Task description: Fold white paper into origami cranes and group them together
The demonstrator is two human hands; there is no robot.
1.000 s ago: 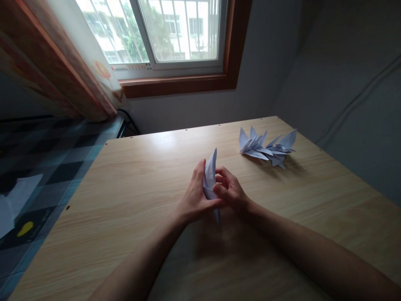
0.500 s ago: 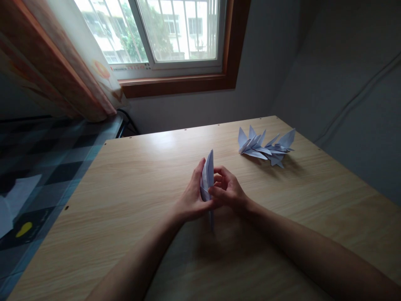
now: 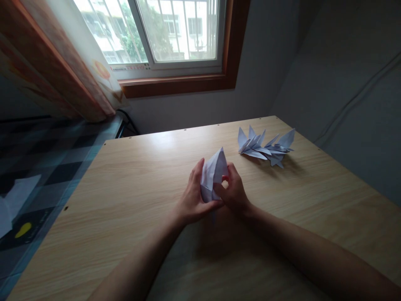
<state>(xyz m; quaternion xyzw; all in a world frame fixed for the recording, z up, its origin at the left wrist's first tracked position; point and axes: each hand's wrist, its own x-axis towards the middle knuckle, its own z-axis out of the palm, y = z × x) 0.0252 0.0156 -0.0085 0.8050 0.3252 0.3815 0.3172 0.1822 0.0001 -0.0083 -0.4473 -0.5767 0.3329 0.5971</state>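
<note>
A folded white paper piece (image 3: 211,173) is held up above the wooden table (image 3: 131,188), its pointed tip upward and its broad creased face turned toward me. My left hand (image 3: 194,192) grips it from the left, thumb along the lower edge and fingers behind the side. On the right, my right hand (image 3: 233,188) has its thumb on the front of the paper and its index finger near the right edge. Part of the paper's lower end is hidden by my hands.
Several folded white paper pieces (image 3: 253,144) lie clustered at the back right of the table. To the left stands a surface with a checked cloth (image 3: 40,154), bearing white paper sheets (image 3: 19,194). A window (image 3: 181,37) and an orange curtain (image 3: 59,58) are beyond.
The folded paper has turned from nearly edge-on to showing its broad face, its tip shifting right. My right hand has moved slightly right along with it.
</note>
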